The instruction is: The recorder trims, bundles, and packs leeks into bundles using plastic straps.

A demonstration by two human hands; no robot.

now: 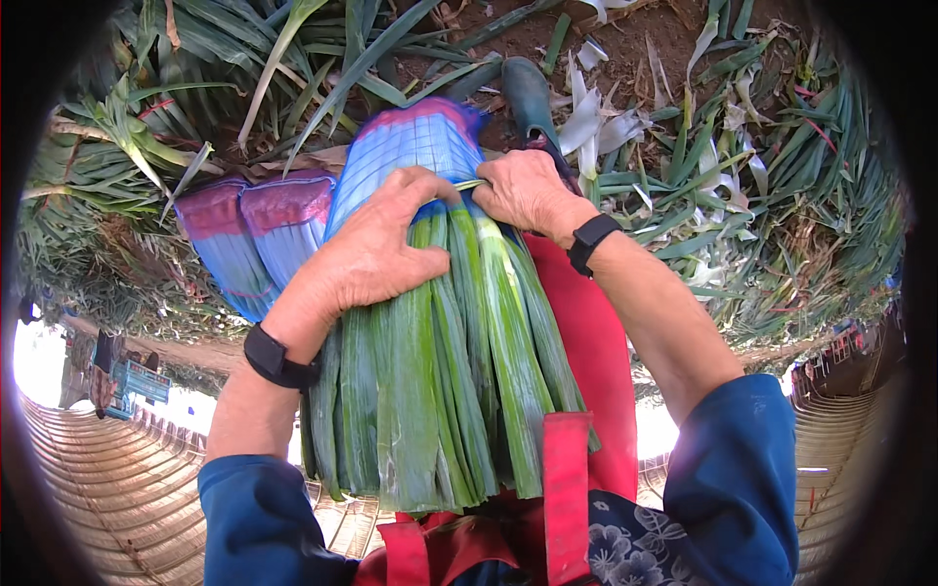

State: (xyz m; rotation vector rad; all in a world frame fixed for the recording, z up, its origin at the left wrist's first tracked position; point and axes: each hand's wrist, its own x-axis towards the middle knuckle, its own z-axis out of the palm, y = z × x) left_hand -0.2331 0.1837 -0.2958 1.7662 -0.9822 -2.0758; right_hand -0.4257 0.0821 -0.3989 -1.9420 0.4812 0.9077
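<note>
A large leek bundle (432,351) stretches across my front, its cut green leaf ends towards me. Blue wrapping (410,150) with a grid pattern and a reddish far end covers its other part. My left hand (374,245) grips the bundle from the left, thumb spread over the leaves, fingers curled at the wrapping's edge. Opposite it, my right hand (531,187) pinches a thin pale strand (469,184) that lies across the bundle at that edge. The left fingertips are close to the strand; whether they hold it is hidden.
Two more blue-wrapped bundles (260,227) lie at the left. Loose leeks (220,66) and trimmed leaves (722,176) cover the ground around. A dark green boot (527,95) stands beyond my right hand. A blue crate (146,381) shows far left, near a person's legs.
</note>
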